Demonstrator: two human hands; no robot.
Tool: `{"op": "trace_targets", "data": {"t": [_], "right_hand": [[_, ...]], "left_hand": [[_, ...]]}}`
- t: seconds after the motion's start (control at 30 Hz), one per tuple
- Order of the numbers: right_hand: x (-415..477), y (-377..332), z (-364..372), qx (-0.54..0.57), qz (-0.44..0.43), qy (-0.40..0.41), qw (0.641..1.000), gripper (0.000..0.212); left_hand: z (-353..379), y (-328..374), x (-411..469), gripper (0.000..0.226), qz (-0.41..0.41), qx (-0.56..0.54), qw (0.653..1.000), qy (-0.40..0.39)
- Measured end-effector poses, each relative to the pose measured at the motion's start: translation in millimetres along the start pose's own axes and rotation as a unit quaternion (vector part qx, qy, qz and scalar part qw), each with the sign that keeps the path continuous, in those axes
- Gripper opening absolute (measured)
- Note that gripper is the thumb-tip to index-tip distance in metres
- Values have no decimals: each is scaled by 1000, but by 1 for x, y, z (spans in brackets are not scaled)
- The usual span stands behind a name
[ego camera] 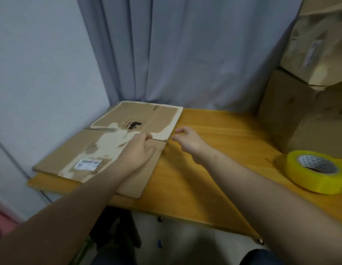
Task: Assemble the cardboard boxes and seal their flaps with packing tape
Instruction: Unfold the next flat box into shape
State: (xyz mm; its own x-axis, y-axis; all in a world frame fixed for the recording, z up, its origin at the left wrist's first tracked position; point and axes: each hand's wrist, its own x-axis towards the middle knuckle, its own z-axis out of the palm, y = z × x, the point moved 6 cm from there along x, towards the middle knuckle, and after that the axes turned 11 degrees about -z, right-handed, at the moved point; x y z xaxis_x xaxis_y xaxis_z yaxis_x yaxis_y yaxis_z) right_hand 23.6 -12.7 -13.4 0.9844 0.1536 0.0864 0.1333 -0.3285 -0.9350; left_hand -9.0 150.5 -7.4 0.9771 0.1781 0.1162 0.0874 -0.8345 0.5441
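Note:
A flattened brown cardboard box [84, 150] lies on the left part of the wooden table [214, 169]. Its top layer is torn off in pale patches, and a white shipping label sits near its front left. My left hand [139, 150] rests on the box near its right edge, fingers curled at the slit between two flaps. My right hand [187, 140] hovers just right of that edge over the table, fingers loosely curled and holding nothing. A yellow roll of packing tape [315, 171] lies flat on the table at the right.
Stacked brown cardboard boxes [304, 111] fill the table's back right corner. A grey curtain [185, 54] hangs behind the table and a wall closes the left side. The table's front edge runs diagonally below my arms.

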Motion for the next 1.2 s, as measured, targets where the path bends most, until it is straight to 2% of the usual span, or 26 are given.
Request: {"op": "trace_targets", "data": {"t": [0.07,0.13,0.2,0.3,0.4,0.47,0.57,0.67,0.73,0.83,0.87,0.93,0.97,1.0,1.1,1.17,1.2], "right_hand": [[1,26,30,44,78,-17,996,12],[3,45,56,137,144,-17,980,13],[7,55,76,223,171,-12,960,21],[16,61,85,271,180,12,946,23],[21,66,84,296,184,46,936,22],[20,66,85,308,191,59,930,17],[19,63,92,304,201,34,930,27],[12,55,103,231,191,4,954,34],[11,45,105,193,151,23,969,44],[16,17,81,158,67,97,980,31],[18,10,63,147,55,130,979,25],[14,3,16,129,42,180,974,18],[7,1,-9,117,44,193,973,15],[-2,0,-33,101,49,201,973,12],[-31,15,-91,84,89,212,969,18],[-46,35,-109,104,135,214,962,17],[-51,47,-114,108,158,214,958,25]], "left_hand": [[23,-40,-1,63,-36,92,993,-59],[41,-66,-1,84,-66,173,977,-104],[54,-74,1,93,-70,237,960,-135],[60,-71,7,94,-57,275,947,-155],[53,-67,13,84,-50,253,953,-158],[43,-62,13,78,-46,208,963,-163],[18,-59,11,65,-54,100,982,-149],[-11,-65,12,47,-69,-8,992,-101],[-27,-66,11,37,-76,-66,992,-70],[-52,-46,8,32,-44,-148,988,-4],[-59,-33,7,32,-20,-206,978,-10],[-59,-2,2,42,19,-321,942,-96],[-53,13,-1,47,40,-322,935,-140],[-42,22,-3,50,64,-273,945,-168],[11,16,-5,56,111,-61,975,-183],[53,-3,-7,66,105,71,969,-214],[72,-14,-11,69,99,135,959,-229]]}}
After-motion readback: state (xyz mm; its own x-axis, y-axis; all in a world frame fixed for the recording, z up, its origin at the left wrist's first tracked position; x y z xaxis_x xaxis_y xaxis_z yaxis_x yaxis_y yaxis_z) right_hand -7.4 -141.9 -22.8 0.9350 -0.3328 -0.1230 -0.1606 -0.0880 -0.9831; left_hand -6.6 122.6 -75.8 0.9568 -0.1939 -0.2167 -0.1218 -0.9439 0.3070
